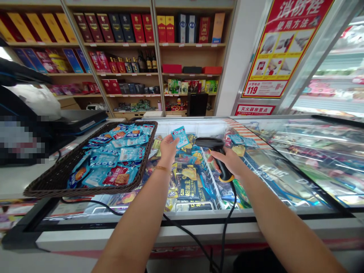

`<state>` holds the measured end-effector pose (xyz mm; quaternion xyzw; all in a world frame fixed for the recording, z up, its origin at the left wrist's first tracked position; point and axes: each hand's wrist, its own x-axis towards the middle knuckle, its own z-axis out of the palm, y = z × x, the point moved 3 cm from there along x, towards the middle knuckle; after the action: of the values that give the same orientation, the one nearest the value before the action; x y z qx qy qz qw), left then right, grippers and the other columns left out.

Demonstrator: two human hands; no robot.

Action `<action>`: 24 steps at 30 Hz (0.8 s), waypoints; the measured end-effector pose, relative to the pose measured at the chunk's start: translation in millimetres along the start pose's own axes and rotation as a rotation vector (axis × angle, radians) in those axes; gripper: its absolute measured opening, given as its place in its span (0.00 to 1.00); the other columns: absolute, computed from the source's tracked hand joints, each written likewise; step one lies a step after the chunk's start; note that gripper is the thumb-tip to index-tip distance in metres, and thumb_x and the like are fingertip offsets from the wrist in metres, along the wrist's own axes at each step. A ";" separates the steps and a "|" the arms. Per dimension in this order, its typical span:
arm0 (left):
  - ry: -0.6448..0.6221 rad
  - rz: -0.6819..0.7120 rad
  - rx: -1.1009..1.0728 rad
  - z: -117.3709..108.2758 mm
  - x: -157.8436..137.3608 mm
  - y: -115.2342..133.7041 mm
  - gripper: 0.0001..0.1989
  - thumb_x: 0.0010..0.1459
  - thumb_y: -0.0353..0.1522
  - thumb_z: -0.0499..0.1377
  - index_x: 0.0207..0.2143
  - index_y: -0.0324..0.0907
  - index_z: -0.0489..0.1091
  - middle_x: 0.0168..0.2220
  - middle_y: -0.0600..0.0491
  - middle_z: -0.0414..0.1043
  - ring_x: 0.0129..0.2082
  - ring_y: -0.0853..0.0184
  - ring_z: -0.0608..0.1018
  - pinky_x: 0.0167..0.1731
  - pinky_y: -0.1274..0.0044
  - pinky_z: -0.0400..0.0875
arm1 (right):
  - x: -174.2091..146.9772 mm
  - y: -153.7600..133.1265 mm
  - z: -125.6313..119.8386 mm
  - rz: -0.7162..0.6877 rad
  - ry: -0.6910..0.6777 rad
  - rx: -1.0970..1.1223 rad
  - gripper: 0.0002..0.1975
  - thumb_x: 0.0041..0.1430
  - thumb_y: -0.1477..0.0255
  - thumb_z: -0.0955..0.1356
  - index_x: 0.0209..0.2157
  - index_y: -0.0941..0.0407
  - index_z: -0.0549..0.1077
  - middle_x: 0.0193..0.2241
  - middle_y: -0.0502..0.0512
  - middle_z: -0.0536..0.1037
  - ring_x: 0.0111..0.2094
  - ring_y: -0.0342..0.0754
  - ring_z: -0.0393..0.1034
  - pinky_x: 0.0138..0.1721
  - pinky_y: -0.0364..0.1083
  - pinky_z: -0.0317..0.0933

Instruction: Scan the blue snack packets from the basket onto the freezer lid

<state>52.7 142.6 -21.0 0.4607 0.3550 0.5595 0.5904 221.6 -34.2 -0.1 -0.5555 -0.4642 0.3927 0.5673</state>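
Scanner in one hand, snack packet in the other

Near the centre of the frame, the left hand (168,147) pinches a small light-blue snack packet (181,138) between thumb and fingers. Just right of it, the right hand (231,162) grips a black handheld barcode scanner (209,143) by its handle; a black cable (233,206) drops from the handle toward the bottom edge. At centre left, a dark-brown woven basket (88,191) holds many more blue packets (113,143), some with red panels. Beneath the hands is a glass-topped chest freezer (108,239) of packaged goods. Several blue packets (243,140) lie right of the scanner. Boxed goods fill shelves (122,44) across the upper left.
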 end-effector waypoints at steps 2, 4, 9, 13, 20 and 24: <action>-0.005 0.034 0.003 2.2 1.7 1.1 0.18 0.43 0.33 0.69 0.38 0.41 0.75 0.36 0.52 0.78 0.29 0.70 0.75 0.25 0.81 0.64 | -2.2 -0.9 3.1 -0.014 -0.011 -0.024 0.18 0.55 0.58 0.73 0.36 0.59 0.71 0.25 0.55 0.80 0.14 0.40 0.64 0.15 0.42 0.58; -0.004 0.059 0.020 4.2 2.1 3.2 0.16 0.44 0.32 0.68 0.39 0.40 0.75 0.36 0.51 0.78 0.30 0.69 0.76 0.25 0.81 0.64 | -3.4 -1.1 5.3 -0.023 -0.018 -0.036 0.18 0.55 0.58 0.73 0.36 0.59 0.71 0.26 0.55 0.79 0.15 0.41 0.64 0.15 0.42 0.59; 0.003 0.098 0.049 6.5 0.7 8.3 0.14 0.46 0.31 0.67 0.38 0.41 0.76 0.37 0.50 0.79 0.32 0.68 0.77 0.29 0.80 0.68 | -3.9 -1.2 6.4 -0.029 0.005 -0.055 0.18 0.55 0.58 0.73 0.35 0.57 0.70 0.26 0.55 0.79 0.15 0.41 0.65 0.15 0.42 0.59; -0.005 0.087 0.046 6.2 0.8 8.0 0.14 0.46 0.31 0.67 0.39 0.40 0.76 0.36 0.50 0.79 0.31 0.68 0.77 0.28 0.80 0.67 | -4.5 -2.8 5.8 -0.047 0.005 -0.072 0.16 0.55 0.59 0.72 0.32 0.57 0.69 0.24 0.55 0.79 0.14 0.40 0.64 0.15 0.42 0.59; -0.026 0.083 0.031 5.7 2.2 6.0 0.17 0.46 0.33 0.67 0.41 0.39 0.75 0.37 0.49 0.79 0.28 0.70 0.75 0.24 0.82 0.65 | -3.7 -1.5 4.9 -0.039 -0.007 -0.084 0.16 0.56 0.58 0.72 0.31 0.57 0.68 0.23 0.54 0.79 0.13 0.40 0.64 0.16 0.43 0.59; -0.023 0.043 0.038 6.7 -0.9 3.3 0.17 0.45 0.34 0.67 0.39 0.40 0.75 0.33 0.52 0.77 0.25 0.71 0.74 0.24 0.81 0.65 | -3.2 -1.9 3.0 -0.024 0.020 -0.043 0.19 0.55 0.57 0.73 0.37 0.57 0.70 0.24 0.54 0.79 0.14 0.41 0.64 0.15 0.43 0.58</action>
<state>57.8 140.6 -15.8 0.4858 0.3488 0.5598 0.5735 217.7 -36.6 1.4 -0.5659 -0.4733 0.3702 0.5645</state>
